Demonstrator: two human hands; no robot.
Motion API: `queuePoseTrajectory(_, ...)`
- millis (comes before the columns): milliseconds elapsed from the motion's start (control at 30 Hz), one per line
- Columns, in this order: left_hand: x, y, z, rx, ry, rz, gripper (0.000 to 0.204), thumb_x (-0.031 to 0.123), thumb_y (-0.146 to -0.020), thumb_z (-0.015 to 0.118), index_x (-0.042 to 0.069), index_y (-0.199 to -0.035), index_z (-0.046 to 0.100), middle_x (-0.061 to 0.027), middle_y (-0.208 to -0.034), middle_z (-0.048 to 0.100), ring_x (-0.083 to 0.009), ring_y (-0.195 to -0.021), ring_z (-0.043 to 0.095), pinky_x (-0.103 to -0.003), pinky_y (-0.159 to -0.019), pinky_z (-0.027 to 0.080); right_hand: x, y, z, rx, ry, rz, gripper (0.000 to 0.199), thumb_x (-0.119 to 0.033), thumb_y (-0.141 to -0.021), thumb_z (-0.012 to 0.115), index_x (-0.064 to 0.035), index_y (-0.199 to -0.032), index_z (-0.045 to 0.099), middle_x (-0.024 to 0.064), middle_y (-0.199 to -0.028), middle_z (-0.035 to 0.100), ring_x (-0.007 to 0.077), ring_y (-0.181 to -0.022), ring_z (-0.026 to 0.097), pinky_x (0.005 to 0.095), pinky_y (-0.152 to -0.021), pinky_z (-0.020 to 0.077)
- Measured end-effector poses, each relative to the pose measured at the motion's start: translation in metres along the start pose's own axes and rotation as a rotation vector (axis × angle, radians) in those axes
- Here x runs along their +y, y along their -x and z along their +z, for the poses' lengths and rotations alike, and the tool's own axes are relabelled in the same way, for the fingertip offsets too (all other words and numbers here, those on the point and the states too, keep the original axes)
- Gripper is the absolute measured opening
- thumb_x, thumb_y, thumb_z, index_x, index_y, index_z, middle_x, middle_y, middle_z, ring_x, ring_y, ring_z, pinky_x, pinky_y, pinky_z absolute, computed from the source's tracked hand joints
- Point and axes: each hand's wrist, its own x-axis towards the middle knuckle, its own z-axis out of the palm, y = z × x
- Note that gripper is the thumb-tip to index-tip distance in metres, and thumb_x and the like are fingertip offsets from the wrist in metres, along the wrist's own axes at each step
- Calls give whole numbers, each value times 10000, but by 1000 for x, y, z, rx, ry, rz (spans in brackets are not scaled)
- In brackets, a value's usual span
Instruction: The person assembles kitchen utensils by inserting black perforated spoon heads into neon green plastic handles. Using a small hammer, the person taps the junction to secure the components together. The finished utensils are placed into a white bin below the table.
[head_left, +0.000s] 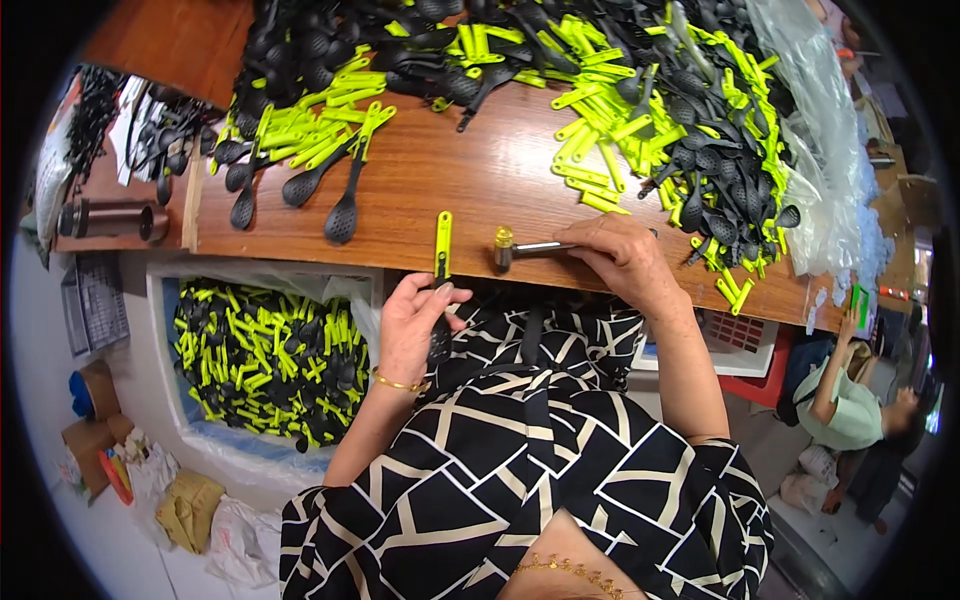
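Note:
My left hand (405,325) is closed around a black slotted spoon (443,235) with a bright green handle. The handle points up past the table's front edge, and the dark bowl hangs below my fingers. In my right hand (632,262) is a small hammer (530,246), gripped by its shaft. Its head, with a yellow see-through face, is over the table edge, a little right of the spoon's handle. Beyond my left hand, finished-looking slotted spoons (341,215) lie with their bowls toward me. Loose green handles (605,135) are heaped beyond my right hand.
Piles of black spoon parts (735,170) cover the back and right of the wooden table (450,165). Below its edge at left stands a lined white bin (165,350) full of green-handled spoons. A metal flask (115,219) lies far left. Another person (850,405) is at far right.

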Motion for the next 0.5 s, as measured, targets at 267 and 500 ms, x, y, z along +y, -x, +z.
queuePoseTrajectory(267,4,-4,-4,-25,-58,-35,149,124,-1040,707,17,-1142,689,-155,-1031,796,-102,-696,695,-226,-660,566,33,-31,-29,221,240,17,230,-111,-837,810,-79,-1062,773,83,-1009,734,303,-979,675,429,-864,536)
queuePoseTrajectory(500,5,1,4,-19,-52,-11,252,131,-1052,689,12,-1260,608,-168,-1039,794,-114,-708,692,-237,-682,556,25,-72,-8,138,263,-14,178,-90,-872,769,-96,-1048,743,78,-999,742,301,-992,698,427,-884,513)
